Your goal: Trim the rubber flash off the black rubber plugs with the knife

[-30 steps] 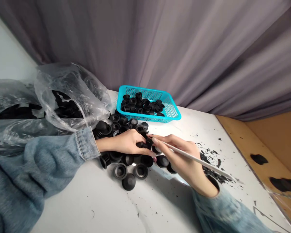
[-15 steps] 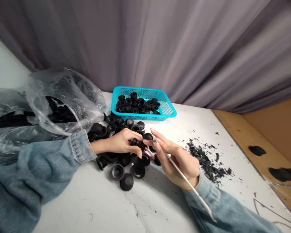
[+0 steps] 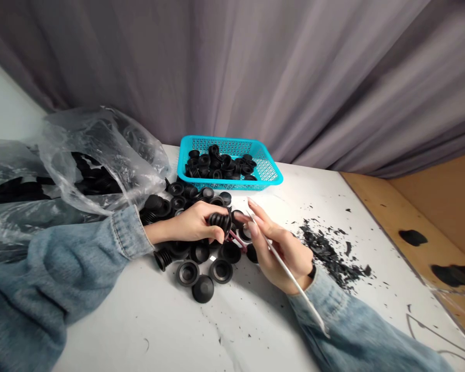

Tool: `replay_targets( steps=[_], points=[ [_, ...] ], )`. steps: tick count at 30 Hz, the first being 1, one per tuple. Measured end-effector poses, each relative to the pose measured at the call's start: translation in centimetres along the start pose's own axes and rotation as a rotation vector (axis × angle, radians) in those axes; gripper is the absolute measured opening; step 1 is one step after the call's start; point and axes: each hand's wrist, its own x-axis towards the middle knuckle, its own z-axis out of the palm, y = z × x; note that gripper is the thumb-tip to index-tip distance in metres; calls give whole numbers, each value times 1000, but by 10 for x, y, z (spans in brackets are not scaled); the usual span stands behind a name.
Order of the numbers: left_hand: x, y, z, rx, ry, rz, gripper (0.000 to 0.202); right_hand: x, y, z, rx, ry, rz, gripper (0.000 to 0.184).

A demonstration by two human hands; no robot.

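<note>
Black ribbed, rubber-looking plug (image 3: pixel 220 223) sat pinched in the curled left hand (image 3: pixel 197 223), above loose black round caps (image 3: pixel 199 252) on the white tabletop (image 3: pixel 139 310); right hand (image 3: pixel 282 250) closed around a slim white stick-like tool (image 3: pixel 294 283). Probably light, springy, not fragile; ribbed sides looked the best hold.

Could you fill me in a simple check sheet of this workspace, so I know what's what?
Surface: white table, dotted with dark specks.
Job's things: a ribbed black part and a thin white tool, both in hand; a pile of loose black parts around the left hand.
Clutter: heap of black scraps at right.
Grip: left hand holds the ribbed black part; right hand holds the white tool.
Cables: a thin dark line at lower right; cannot tell whether it is one.
Surroundings: blue basket holding black parts, clear plastic bag at left, grey-purple curtain behind.
</note>
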Motion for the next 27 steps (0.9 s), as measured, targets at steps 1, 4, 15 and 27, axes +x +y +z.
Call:
replay_targets(
  steps=[1,4,15,27],
  points=[
    [0,1,0,-24,9,-26,57,-1,4,1,-5,36,28,22],
    [-1,4,-1,-77,17,-81,56,-1,18,3,-54,88,242,10],
    [-1,13,1,68,47,-124,37,14,39,5,287,79,817,25],
    [0,15,0,281,39,-9,34,14,47,6,371,-71,904,29]
  ],
)
